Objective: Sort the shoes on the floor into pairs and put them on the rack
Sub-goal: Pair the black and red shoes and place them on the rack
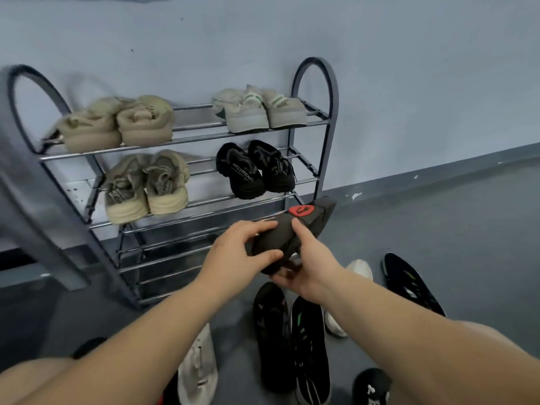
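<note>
Two hands, left hand (pixel 239 249) and right hand (pixel 306 270), grip one black knit shoe with a red round logo (pixel 289 232) before the grey metal rack (pixel 181 159). Its long axis runs from lower left to upper right, sole up. The black pair on the middle shelf (pixel 254 168) carries white writing, too blurred to read.

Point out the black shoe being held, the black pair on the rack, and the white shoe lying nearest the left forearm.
held black shoe (pixel 295 229): head view, on its sole below the red patch.
black pair (pixel 254 171): head view, on the left shoe's tongue.
white shoe (pixel 197 372): head view, on its upper.
</note>
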A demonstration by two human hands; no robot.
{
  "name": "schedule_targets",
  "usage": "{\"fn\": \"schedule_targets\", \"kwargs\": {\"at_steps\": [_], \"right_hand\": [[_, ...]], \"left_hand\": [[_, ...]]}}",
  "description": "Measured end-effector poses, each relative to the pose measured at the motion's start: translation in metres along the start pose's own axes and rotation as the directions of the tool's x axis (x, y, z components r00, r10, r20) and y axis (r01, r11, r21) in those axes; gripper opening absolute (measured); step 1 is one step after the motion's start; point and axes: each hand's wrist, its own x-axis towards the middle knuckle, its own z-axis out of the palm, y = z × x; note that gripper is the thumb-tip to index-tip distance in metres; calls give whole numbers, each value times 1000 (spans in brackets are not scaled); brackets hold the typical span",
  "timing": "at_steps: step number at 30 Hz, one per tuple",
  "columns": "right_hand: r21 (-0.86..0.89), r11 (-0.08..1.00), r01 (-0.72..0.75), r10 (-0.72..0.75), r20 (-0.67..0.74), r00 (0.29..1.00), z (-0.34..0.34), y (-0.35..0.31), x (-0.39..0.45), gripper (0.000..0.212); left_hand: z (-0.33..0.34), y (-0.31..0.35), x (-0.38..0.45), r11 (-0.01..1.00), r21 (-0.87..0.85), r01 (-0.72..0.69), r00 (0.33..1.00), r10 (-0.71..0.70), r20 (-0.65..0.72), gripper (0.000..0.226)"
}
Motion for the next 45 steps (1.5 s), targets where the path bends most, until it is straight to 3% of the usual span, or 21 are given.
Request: {"fn": "schedule_targets", "kwargs": {"at_steps": [3,6,9,11,14,18,20,22,24,26,31,34,38,42,45], "right_hand": [[-57,998,5,-4,32,999,2,8,7,33],[-34,999,-19,23,102,995,4,12,8,34],[-23,999,-27,30,170,985,4,16,9,42],[-67,997,-24,35,169,985,1,18,14,44],[-138,990,39,-24,112,993,-3,14,18,42],[-101,990,95,-91,43,995,-11,8,21,43],[-124,990,72,-64,62,996,-16,9,20,39],[-132,991,25,-13,95,995,-21,8,18,33],[-189,982,-13,37,121,992,-27,6,18,29],[-310,950,-35,91,170,981,-33,4,17,25],[-524,846,-98,270,264,926,-38,-2,14,17],[-513,843,-161,324,246,914,-37,10,22,13],[-464,863,-201,347,254,903,-42,50,34,10],[-472,839,-270,426,264,865,-51,89,44,6],[-508,803,-312,491,266,829,-48,107,47,7]], "left_hand": [[2,-10,2,921,-305,242,968,-249,16,44],[0,-14,7,709,-427,561,827,-509,240,71],[-5,-14,4,500,-455,737,675,-510,533,52],[-4,-17,5,449,-509,734,679,-473,562,41],[4,-21,8,451,-581,677,734,-465,494,32],[22,-31,4,736,-475,483,874,-377,306,32],[27,-35,2,780,-441,444,895,-360,264,45],[28,-40,2,721,-478,503,864,-396,311,63],[24,-41,1,592,-557,582,813,-449,372,41],[17,-47,-1,528,-562,637,770,-482,419,30],[9,-64,-19,528,-476,703,708,-459,536,36],[9,-72,-33,522,-463,716,694,-468,547,26],[4,-94,-48,553,-375,744,664,-546,511,34],[3,-114,-70,547,-218,808,564,-612,555,35],[-5,-128,-79,486,-149,861,466,-635,616,34]]}}
